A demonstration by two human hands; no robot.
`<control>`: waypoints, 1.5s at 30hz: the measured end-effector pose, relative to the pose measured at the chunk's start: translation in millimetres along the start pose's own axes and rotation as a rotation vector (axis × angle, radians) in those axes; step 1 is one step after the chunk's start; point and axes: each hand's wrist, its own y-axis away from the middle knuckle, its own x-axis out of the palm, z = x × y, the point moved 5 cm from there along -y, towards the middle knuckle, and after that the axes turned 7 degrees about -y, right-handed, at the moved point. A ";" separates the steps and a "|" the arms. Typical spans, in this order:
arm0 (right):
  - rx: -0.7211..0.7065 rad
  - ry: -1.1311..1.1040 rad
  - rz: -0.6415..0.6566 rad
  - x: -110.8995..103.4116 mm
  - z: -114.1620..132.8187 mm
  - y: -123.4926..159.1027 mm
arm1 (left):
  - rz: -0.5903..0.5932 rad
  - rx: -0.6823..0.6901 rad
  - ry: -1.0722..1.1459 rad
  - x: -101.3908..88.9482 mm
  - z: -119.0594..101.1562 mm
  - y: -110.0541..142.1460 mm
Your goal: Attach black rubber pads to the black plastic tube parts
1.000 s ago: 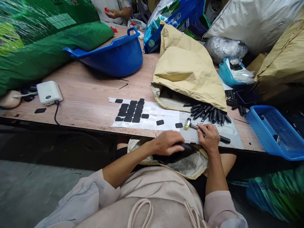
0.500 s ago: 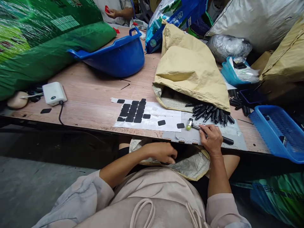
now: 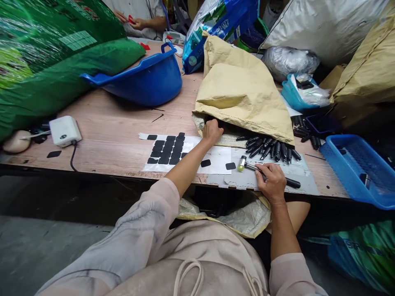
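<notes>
My right hand is closed round the handle of a small hammer, which lies low over the grey sheet with its yellowish-tipped head to the left. At the mouth of the tan sack is my left hand, its fingertips hidden in the dark opening. Several black pen-like parts spill from that sack just beyond the hammer. Left of the hammer, black rounded-corner patches lie in rows on a white sheet, with a few loose ones nearby. An open sack sits on my lap.
A blue basin stands behind the sheet, beside a large green bag. A blue basket is at the right table edge. A white box with a cord lies left. Across the table, another person's hands hold something red.
My left hand has moved from above the lap sack up and forward to the mouth of the tan sack on the table. My right hand stays on the hammer.
</notes>
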 end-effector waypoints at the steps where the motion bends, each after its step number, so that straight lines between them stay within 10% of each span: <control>1: 0.002 0.001 -0.003 -0.2 0.1 0.2 | -0.007 0.016 0.011 -0.9 1.5 2.1; 9: 0.009 -0.021 -0.007 -0.3 -0.6 0.3 | -0.079 0.359 0.175 -24.1 3.4 72.6; 17: 0.007 -0.016 -0.017 0.4 -1.4 0.1 | -0.002 0.373 0.270 -5.4 24.5 139.1; 35: 0.013 -0.016 -0.007 0.3 0.4 0.6 | 0.213 0.424 0.171 -13.9 19.9 149.5; 45: 0.020 -0.033 0.001 1.3 -0.9 1.7 | 0.256 0.888 -0.041 -8.9 -3.4 117.5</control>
